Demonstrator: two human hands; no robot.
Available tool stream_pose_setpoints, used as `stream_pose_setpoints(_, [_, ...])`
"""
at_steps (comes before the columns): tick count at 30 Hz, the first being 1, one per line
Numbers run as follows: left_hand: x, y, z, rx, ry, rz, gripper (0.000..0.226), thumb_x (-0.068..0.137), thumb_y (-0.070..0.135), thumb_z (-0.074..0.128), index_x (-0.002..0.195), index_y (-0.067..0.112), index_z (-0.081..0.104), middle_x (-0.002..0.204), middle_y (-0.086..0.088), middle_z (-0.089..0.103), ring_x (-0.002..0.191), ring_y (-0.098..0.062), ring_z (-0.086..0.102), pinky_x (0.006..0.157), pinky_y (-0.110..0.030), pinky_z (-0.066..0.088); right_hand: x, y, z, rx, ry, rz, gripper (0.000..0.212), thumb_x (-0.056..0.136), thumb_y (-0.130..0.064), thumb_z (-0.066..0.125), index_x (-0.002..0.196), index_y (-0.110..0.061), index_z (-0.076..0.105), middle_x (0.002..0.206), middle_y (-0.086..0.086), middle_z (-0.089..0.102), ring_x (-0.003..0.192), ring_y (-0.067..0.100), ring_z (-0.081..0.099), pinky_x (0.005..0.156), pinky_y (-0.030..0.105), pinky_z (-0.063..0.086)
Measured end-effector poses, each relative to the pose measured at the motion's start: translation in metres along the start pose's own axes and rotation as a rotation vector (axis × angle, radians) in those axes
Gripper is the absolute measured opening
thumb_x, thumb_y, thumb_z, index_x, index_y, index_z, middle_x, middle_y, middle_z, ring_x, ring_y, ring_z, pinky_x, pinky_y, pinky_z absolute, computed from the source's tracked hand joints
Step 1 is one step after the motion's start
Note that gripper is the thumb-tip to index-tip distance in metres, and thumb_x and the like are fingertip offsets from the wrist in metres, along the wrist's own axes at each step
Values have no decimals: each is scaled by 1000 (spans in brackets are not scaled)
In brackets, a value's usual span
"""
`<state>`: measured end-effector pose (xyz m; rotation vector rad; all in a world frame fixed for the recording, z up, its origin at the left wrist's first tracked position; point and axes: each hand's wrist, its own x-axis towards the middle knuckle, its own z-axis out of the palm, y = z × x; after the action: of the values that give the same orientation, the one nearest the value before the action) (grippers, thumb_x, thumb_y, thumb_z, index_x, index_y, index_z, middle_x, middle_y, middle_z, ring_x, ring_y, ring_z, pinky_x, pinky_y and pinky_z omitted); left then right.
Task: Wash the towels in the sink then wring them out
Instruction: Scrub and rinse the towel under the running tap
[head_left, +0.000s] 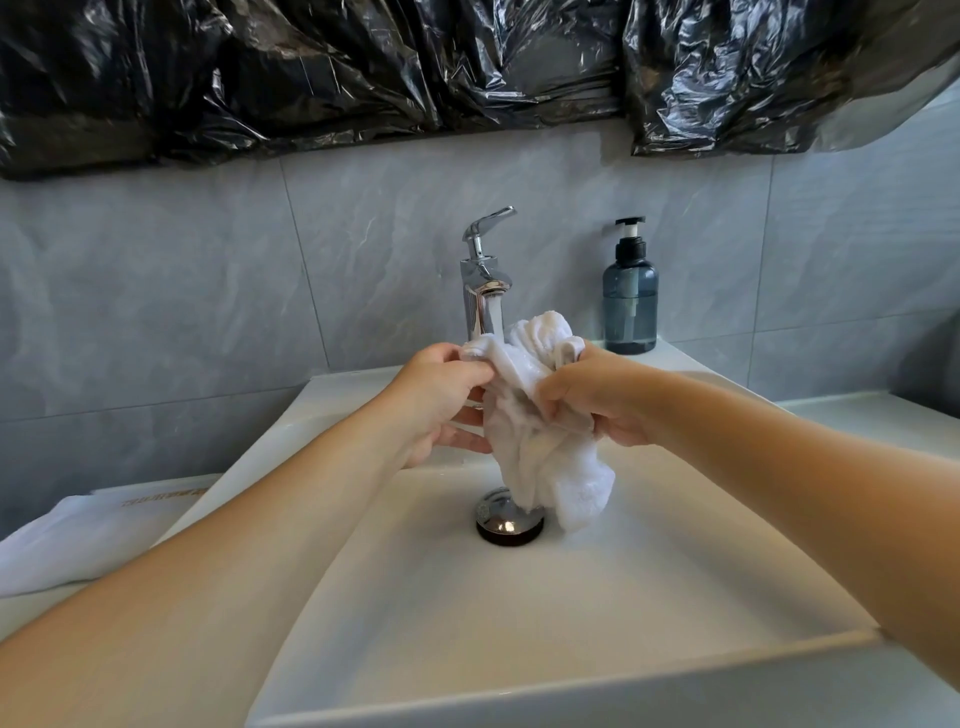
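Both hands, left (441, 400) and right (597, 400), clench our towel (540, 457); it hangs down between them under the tap (483, 275).

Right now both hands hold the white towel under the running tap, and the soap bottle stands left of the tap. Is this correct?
Not quite: the head view shows the soap bottle right of the tap. Both the left hand and right hand do hold the white towel under running water.

Both hands, left hand (441, 395) and right hand (597, 400), grip a white towel (540, 447) under the running tap (485, 275).
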<state>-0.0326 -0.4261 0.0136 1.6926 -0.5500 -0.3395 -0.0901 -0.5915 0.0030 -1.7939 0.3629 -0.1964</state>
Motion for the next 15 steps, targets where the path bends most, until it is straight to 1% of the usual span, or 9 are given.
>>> stream_pose_setpoints(1, [0,0,1,3,1,5,19,95,11,55,113,9,59,93,-15,69,70,-29,69,59,-41,59,1,1,-1,2,2,2,55,58,4,57,109,-15,57,101,17,65,91,33,68,73,40,57])
stream_pose_setpoints(2, [0,0,2,5,1,10,16,95,11,55,111,9,59,93,-14,69,69,-29,69,59,-41,59,1,1,-1,16,8,6,58,58,6,56,112,-16,57,106,18,65,95,34,68,75,43,57])
stream_pose_setpoints(4, [0,0,2,5,0,14,10,94,10,55,104,12,57,93,-14,68,69,-29,69,60,-42,59,0,0,-1,37,7,8,60,61,9,55,116,-15,55,108,18,64,94,33,68,69,40,60])
stream_pose_setpoints(6, [0,-1,3,3,1,19,9,94,10,56,103,12,57,94,-14,68,69,-29,69,60,-43,60,-1,-1,-1,25,11,9,60,61,10,54,115,-16,55,107,16,63,92,32,66,63,37,59])
stream_pose_setpoints(9, [1,-2,3,5,2,24,11,94,11,57,104,12,58,97,-15,69,71,-29,69,63,-46,61,-2,-1,0,24,20,5,58,62,11,54,114,-16,55,110,17,63,98,34,65,72,41,60])
stream_pose_setpoints(11, [1,-2,4,4,1,24,13,93,11,57,106,12,58,98,-15,69,73,-30,70,64,-48,61,-2,-1,0,11,25,8,57,62,10,54,113,-16,56,110,18,64,100,35,65,75,42,58])
stream_pose_setpoints(12, [1,-1,4,4,2,25,14,93,11,57,107,11,58,98,-15,69,73,-31,69,64,-48,61,-3,-1,0,11,26,9,57,63,10,54,113,-15,56,108,18,64,99,34,66,76,42,58])
stream_pose_setpoints(14, [0,-1,4,3,3,29,16,93,11,57,109,10,58,96,-14,69,73,-31,69,64,-48,61,-4,-2,0,20,24,12,57,63,12,52,113,-14,55,101,17,62,90,30,66,73,39,59])
stream_pose_setpoints(15, [0,-1,4,3,3,31,18,93,11,57,111,10,58,96,-14,69,73,-30,69,63,-47,61,-4,-2,0,26,22,13,57,62,12,52,113,-14,55,98,16,61,86,29,64,75,40,60])
